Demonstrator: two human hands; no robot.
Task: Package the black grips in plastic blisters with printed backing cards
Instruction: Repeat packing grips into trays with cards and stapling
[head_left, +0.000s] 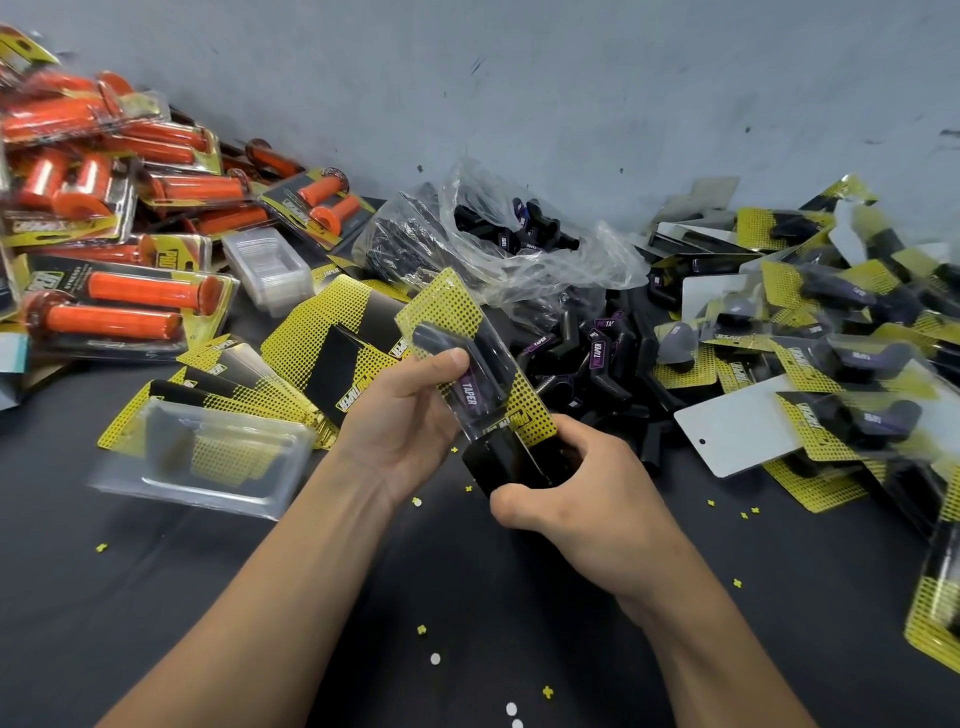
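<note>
A clear plastic blister with a yellow-and-black printed backing card (457, 322) and a black grip with a purple label (470, 389) inside is held tilted above the table. My left hand (410, 410) grips its left edge, thumb across the front. My right hand (566, 488) curls around its black lower end. Loose black grips (597, 364) lie in a heap just behind. Spare backing cards (322, 348) fan out to the left. An empty blister (208, 462) lies at the front left, with a stack of blisters (270, 265) farther back.
Packaged orange grips (119, 208) pile up at the far left. Finished black-grip packs (831, 338) cover the right side. A crumpled clear bag (519, 244) holding more grips sits against the grey wall. Small yellow and white paper punch-outs (422, 630) dot the dark table.
</note>
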